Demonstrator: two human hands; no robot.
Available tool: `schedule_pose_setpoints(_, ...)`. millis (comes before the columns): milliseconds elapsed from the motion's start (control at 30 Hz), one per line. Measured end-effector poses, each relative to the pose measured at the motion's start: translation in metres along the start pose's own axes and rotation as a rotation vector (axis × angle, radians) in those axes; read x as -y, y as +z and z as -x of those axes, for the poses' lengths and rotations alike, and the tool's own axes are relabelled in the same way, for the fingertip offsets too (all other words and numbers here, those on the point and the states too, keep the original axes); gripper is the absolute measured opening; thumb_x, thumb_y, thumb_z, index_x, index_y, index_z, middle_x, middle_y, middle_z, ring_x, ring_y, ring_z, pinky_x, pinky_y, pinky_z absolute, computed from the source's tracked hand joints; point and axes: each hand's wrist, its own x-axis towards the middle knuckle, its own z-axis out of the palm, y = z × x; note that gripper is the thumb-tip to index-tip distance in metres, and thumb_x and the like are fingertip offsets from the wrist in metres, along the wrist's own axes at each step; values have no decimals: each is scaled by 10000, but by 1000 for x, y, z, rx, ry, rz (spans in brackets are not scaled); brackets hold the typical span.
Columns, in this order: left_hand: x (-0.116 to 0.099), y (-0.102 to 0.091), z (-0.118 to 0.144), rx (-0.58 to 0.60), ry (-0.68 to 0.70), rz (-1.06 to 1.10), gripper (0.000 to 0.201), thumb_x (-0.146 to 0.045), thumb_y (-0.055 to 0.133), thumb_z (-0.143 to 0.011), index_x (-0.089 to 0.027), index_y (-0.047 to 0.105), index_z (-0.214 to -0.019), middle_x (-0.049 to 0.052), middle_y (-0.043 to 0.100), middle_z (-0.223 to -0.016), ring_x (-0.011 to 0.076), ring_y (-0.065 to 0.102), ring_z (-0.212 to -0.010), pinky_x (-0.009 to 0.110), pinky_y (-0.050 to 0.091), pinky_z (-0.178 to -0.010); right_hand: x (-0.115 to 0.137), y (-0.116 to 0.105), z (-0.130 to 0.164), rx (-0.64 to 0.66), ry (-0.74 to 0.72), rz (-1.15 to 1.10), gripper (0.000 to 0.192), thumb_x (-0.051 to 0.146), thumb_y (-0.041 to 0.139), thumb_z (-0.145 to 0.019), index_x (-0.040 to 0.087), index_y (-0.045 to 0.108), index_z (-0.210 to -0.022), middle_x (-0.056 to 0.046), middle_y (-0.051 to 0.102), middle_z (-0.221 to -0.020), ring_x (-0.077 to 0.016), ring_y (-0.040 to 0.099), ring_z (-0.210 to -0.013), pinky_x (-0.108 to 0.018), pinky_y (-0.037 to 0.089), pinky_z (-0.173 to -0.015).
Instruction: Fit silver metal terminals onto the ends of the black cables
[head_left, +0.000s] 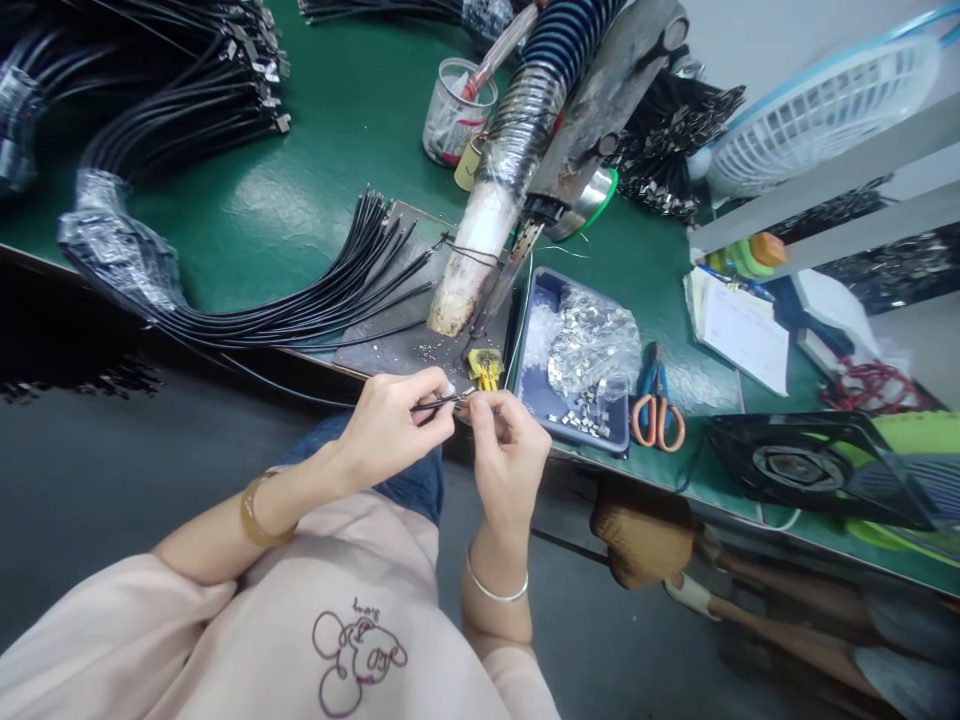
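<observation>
My left hand [401, 415] pinches a black cable [431, 405] near its stripped end, close to the table's front edge. Opposite it, my right hand [506, 435] is closed in a pinch at the cable's tip; whatever sits between its fingertips is too small to make out. Just beyond the fingers stands a yellow fixture [486, 366] on a dark metal plate [375, 352]. To the left, a bundle of black cables [277, 315] lies with its ends fanned over the plate. A blue tray [577, 430] on the right holds small metal connectors and a plastic bag [596, 340].
A white-tipped extraction hose [480, 240] hangs low over the plate. Orange-handled scissors [657, 405] lie beside the tray. Further right are a paper pad [739, 325] and a black fan [802, 468]. More cable bundles [195, 110] and a plastic cup [454, 110] stand behind. Another person's legs [795, 620] show lower right.
</observation>
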Motion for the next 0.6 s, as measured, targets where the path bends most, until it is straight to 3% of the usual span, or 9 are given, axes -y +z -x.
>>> schedule_pose_setpoints(133, 2, 0, 1, 16, 5, -10, 121, -103, 563, -797, -165, 525, -700, -87, 390, -552, 48, 355, -490, 159, 319, -491, 1, 0, 1, -17, -66, 125, 260, 316, 595, -957, 190, 636, -733, 24, 608, -653, -99, 502, -544, -231, 407, -545)
schedule_pose_setpoints(233, 4, -3, 1, 55, -51, 78, 95, -170, 608, -834, -151, 608, -741, -54, 493, -589, 67, 410, -534, 175, 371, -527, 0, -1, 2, -53, -98, 149, 261, 337, 635, -939, 191, 630, -724, 37, 577, -619, -91, 482, -518, -230, 394, -530)
schedule_pose_setpoints(333, 5, -8, -2, 98, -159, 243, 163, -257, 651, -856, -129, 683, -760, -14, 584, -614, 81, 463, -555, 189, 389, -529, -1, -3, 2, -178, -77, 18, 148, 342, 636, -936, 206, 634, -877, 74, 537, -592, -80, 469, -463, -211, 368, -471)
schedule_pose_setpoints(467, 6, -12, -7, 140, -286, 392, 201, -282, 672, -821, -101, 733, -757, -29, 518, -514, 68, 401, -476, 196, 328, -461, -4, -6, 3, -346, -117, -66, 91, 301, 616, -951, 227, 579, -912, 87, 541, -626, -72, 516, -462, -194, 405, -468)
schedule_pose_setpoints(533, 7, -12, -9, 127, -303, 421, 204, -286, 691, -798, -95, 751, -763, -13, 558, -531, 72, 423, -487, 196, 357, -474, -6, -4, 3, -312, -159, -5, 83, 266, 643, -934, 225, 590, -885, 51, 614, -710, -93, 600, -548, -208, 470, -500)
schedule_pose_setpoints(600, 7, -11, -12, 114, -303, 452, 195, -280, 696, -785, -98, 759, -753, 22, 643, -605, 89, 498, -534, 201, 426, -520, -7, 0, 1, -223, -222, 40, 59, 226, 660, -919, 221, 616, -879, -1, 702, -846, -139, 700, -724, -266, 572, -627)
